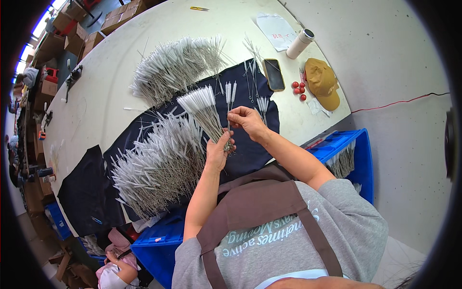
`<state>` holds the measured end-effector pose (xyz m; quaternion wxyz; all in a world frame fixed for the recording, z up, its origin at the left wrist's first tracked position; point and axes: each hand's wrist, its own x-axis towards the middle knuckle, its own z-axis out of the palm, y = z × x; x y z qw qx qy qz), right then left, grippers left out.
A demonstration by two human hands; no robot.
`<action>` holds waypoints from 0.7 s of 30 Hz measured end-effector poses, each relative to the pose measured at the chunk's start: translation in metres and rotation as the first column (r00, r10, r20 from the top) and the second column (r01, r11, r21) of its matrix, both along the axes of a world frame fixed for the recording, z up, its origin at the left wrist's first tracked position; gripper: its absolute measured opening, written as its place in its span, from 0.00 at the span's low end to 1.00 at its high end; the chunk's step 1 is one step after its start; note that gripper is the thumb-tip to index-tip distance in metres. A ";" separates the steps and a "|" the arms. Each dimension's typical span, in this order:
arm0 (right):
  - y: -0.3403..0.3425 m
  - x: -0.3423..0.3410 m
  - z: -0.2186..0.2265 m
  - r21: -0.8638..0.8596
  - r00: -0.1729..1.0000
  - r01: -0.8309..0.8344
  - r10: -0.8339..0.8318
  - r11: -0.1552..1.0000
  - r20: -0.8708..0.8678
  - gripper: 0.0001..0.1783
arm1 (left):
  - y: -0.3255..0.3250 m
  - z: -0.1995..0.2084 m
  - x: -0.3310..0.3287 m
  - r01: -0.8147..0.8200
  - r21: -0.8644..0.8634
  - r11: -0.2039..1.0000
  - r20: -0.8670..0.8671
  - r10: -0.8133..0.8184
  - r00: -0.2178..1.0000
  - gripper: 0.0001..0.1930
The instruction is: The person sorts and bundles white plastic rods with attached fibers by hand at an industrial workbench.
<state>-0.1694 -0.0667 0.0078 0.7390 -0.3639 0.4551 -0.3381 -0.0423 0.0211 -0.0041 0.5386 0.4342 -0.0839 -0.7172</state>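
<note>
My left hand (221, 148) is closed around the wire stems of a fanned bunch of straw brushes (199, 105), their white bristle heads pointing away from me. Just right of it, my right hand (248, 122) pinches thin wire stems between thumb and fingertips; two brush heads (231, 92) stand up above that grip. On the dark cloth (243, 164) to the left lies a large heap of the same brushes (156, 166). Farther off, a second heap (168, 70) spreads over the cloth's edge onto the white table (110, 72). A few loose brushes (262, 107) lie right of my hands.
At the right stand a phone (274, 74), red balls (302, 90), a mustard cap (320, 82), a pale bottle (299, 44) and paper (274, 32). A yellow knife (199, 8) lies far off. Blue crates (366, 161) flank me. Another person (120, 255) sits lower left.
</note>
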 end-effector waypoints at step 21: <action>0.001 -0.009 0.003 -0.005 0.951 -0.082 0.079 0.997 0.299 0.06 | 0.004 -0.009 -0.005 -0.032 -0.111 0.993 -0.484 -0.026 0.874 0.10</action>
